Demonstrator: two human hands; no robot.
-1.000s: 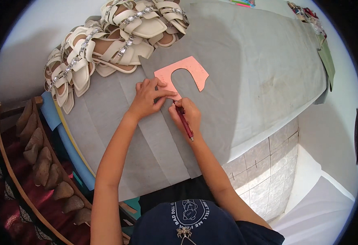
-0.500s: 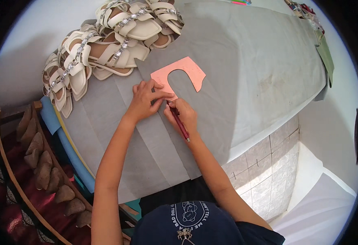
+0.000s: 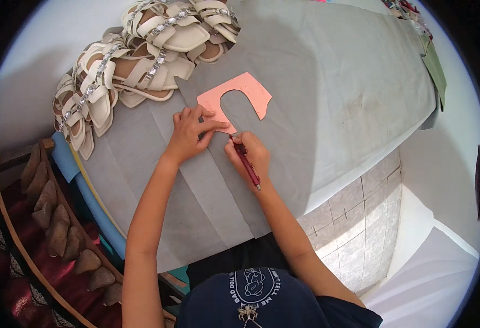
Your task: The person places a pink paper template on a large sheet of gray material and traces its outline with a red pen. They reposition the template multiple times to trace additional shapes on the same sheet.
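Note:
A pink U-shaped pattern piece [image 3: 258, 99] lies flat on grey sheet material [image 3: 289, 71] that covers the table. My left hand [image 3: 189, 133], fingers spread, presses down on the pattern's left arm with its fingertips. Just below and to the right, my right hand [image 3: 251, 154] grips a dark red pen [image 3: 247, 165]. Its tip meets the grey sheet at the lower end of that same arm. Whether a line has been drawn is too small to make out.
Cream strappy sandals with jewelled bands [image 3: 155, 71] are heaped at the far left of the table. A wooden rack with several brown shoe lasts [image 3: 59, 232] stands at lower left. Green material [image 3: 434, 71] hangs over the right edge, beside a tiled floor [image 3: 360, 218].
The pen tip has shifted slightly right, round the pattern's lower end. My left hand stays pressed on the pattern, and the whole view has moved a little.

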